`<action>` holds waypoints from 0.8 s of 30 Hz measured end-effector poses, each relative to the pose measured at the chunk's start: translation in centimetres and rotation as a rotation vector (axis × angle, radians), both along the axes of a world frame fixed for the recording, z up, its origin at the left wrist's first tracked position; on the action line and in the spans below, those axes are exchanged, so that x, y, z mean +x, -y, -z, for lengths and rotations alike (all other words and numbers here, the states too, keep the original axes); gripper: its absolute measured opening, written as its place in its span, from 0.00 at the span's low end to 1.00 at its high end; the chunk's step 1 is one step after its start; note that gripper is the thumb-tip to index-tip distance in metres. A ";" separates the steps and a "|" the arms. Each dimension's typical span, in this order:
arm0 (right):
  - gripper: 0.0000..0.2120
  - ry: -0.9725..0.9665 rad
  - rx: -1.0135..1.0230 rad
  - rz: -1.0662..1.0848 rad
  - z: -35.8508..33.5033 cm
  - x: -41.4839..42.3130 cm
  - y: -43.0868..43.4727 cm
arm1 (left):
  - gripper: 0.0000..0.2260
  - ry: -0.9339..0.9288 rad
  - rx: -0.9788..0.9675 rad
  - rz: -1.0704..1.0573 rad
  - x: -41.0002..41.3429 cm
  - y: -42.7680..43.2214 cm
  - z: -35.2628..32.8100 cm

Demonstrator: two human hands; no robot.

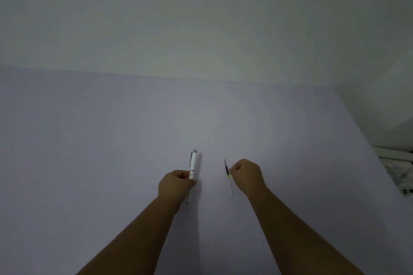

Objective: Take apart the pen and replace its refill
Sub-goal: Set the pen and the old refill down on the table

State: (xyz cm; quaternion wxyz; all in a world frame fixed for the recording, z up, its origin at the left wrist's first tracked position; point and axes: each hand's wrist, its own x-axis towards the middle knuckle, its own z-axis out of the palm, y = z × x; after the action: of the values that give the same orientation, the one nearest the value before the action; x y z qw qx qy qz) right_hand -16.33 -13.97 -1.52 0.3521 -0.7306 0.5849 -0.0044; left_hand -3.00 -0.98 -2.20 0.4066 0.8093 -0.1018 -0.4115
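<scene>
A white pen [192, 164] with a grey push button and a clip stands nearly upright over the pale table [111, 140], and my left hand [175, 187] grips it around the middle. Its lower end pokes out beneath my fingers. To the right, a thin clear refill [228, 176] with dark ink and a yellow band points away from me. My right hand [247, 175] pinches this refill from the right side, fingers curled. The two hands are apart, at about the same height.
The table's far edge meets a plain wall [201, 18]. At the right edge of view, beyond the table, sits a white object [400, 167] with dark marks, blurred.
</scene>
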 end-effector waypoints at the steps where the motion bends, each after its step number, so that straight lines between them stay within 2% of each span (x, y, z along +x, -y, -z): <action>1: 0.11 -0.009 0.018 -0.002 0.5 0.1 -0.2 | 0.09 0.026 0.012 0.012 -0.1 0.3 0.2; 11: 0.10 -0.091 0.006 0.055 3.1 2.1 -1.8 | 0.09 0.148 0.070 0.020 -0.7 1.1 1.6; 24: 0.11 -0.039 0.050 0.052 3.7 4.0 -3.3 | 0.11 0.139 0.087 0.016 -0.9 1.2 1.5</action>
State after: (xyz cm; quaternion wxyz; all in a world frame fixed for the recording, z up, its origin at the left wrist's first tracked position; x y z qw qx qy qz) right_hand -12.38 -10.70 -5.17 0.3587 -0.7060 0.6105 0.0153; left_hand -3.91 -2.20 -3.73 0.3597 0.8520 -0.1183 -0.3616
